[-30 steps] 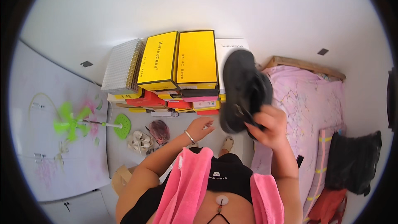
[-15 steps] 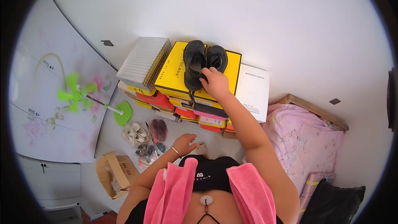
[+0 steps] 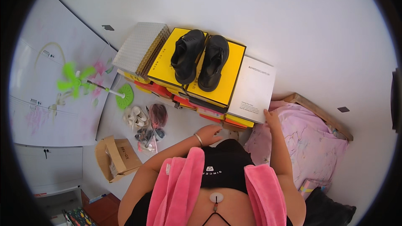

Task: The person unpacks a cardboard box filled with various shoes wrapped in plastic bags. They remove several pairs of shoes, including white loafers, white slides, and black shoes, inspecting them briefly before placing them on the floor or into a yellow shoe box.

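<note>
Two black shoes, a left one and a right one, sit side by side on two yellow shoe boxes at the top of the stack. To their right lies a white box with dark print. My right hand is at this box's near right corner, one digit on the edge and the other fingers partly hidden. My left hand, with a bracelet at the wrist, hangs in front of the stack. Its fingers are loosely bent and apart, holding nothing.
Bubble-wrapped boxes stand left of the shoes. Bagged shoes and an open cardboard box are on the floor. At the left is a green-bladed fan; a bed with a pink floral cover stands to the right.
My right hand has let go of the black shoe and moved right and nearer, to the white box's corner. The shoes now stand apart, side by side. My left hand has shifted right.
</note>
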{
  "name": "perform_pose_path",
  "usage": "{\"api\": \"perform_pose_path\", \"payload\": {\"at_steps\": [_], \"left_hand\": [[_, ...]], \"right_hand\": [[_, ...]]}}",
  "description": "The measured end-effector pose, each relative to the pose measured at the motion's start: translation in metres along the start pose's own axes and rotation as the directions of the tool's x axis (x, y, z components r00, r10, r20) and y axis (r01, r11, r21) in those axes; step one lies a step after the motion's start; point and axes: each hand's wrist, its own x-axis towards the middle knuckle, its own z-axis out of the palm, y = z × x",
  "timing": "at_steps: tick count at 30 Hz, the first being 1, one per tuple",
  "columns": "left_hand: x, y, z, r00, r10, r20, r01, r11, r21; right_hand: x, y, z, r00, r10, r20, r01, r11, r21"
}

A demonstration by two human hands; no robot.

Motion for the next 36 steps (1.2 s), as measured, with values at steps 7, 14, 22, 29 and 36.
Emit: {"api": "perform_pose_path", "payload": {"at_steps": [7,14,22,29,36], "left_hand": [[0.101,0.051,0.056,0.791,-0.544,0.278,0.397,0.111,-0.911],[0.138,0.034,0.069,0.570,-0.774,0.274,0.196,-0.196,-0.961],[0.137,0.065,0.059,0.590,-0.791,0.164,0.137,-0.103,-0.985],[0.137,0.078,0.054,0.601,-0.786,0.147,0.136,-0.081,-0.987],[0.130,0.091,0.068,0.594,-0.775,0.215,0.097,-0.197,-0.976]], "right_hand": [[0.015,0.008,-0.024,0.973,-0.022,0.230,-0.109,0.834,0.541],[0.038,0.005,-0.025,0.831,0.050,0.554,-0.362,0.805,0.470],[0.031,-0.002,-0.033,0.827,0.062,0.559,-0.385,0.787,0.482],[0.020,-0.020,-0.047,0.868,-0.004,0.496,-0.276,0.827,0.489],[0.010,-0.010,-0.053,0.896,-0.009,0.445,-0.221,0.859,0.462]]}}
